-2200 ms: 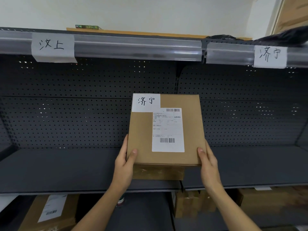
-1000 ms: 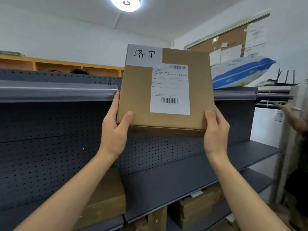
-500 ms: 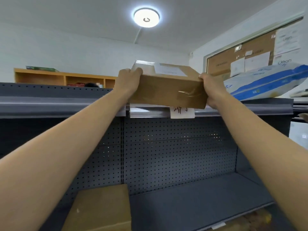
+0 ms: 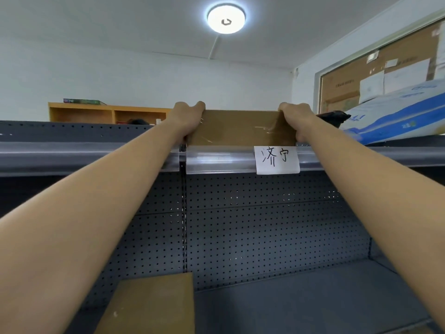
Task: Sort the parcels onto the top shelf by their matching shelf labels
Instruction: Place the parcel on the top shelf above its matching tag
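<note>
A brown cardboard parcel (image 4: 240,127) lies flat on the top shelf (image 4: 216,157), right above the white handwritten shelf label (image 4: 277,159). Only its taped front side shows; its top with the labels is hidden. My left hand (image 4: 189,116) grips the parcel's left end. My right hand (image 4: 295,119) grips its right end. Both arms reach up and forward.
A blue and white bag (image 4: 395,114) and something black (image 4: 333,116) lie on the top shelf just right of the parcel. Another brown box (image 4: 154,302) sits on the lower shelf at the left. A wooden cabinet (image 4: 108,113) stands behind.
The parcel went from held upright in front of me, up and forward, and now rests flat on the top shelf above the label. Both hands stayed on its ends.
</note>
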`<state>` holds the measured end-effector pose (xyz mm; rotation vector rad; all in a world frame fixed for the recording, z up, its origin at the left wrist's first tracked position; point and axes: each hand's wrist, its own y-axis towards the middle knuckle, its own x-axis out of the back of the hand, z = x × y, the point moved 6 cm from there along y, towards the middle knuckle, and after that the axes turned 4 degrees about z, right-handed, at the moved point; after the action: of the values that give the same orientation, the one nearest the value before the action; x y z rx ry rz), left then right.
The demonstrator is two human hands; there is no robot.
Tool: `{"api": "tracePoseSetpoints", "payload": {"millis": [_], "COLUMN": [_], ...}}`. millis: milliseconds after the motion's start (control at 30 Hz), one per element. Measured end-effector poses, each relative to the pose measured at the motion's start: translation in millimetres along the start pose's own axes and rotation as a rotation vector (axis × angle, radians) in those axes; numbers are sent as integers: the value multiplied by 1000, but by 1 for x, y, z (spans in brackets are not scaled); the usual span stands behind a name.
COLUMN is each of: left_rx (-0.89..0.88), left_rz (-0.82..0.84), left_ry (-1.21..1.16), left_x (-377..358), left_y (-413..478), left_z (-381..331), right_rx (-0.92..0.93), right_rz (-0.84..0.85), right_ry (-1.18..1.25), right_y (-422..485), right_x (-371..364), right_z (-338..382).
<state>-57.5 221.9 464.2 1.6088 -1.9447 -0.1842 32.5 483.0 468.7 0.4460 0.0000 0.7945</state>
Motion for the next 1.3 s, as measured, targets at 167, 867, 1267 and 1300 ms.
{"api": "tracePoseSetpoints", "payload": {"millis": [167, 867, 1267, 1300], "left_rx": [47, -498, -771, -764], "left_rz": [91, -387, -265, -238], "left_ry": [-40, 594, 755, 761], "left_x": [-9, 29, 29, 28], "left_y": [6, -82, -196, -206], "left_z": [7, -14, 125, 141], "right_rx": [-8, 718, 909, 917], "right_rz": [11, -206, -143, -144], "right_ry": [-30, -668, -733, -743], "right_y": [10, -108, -242, -252], "right_x": [-7, -41, -128, -135], "right_z": [-13, 34, -68, -81]}}
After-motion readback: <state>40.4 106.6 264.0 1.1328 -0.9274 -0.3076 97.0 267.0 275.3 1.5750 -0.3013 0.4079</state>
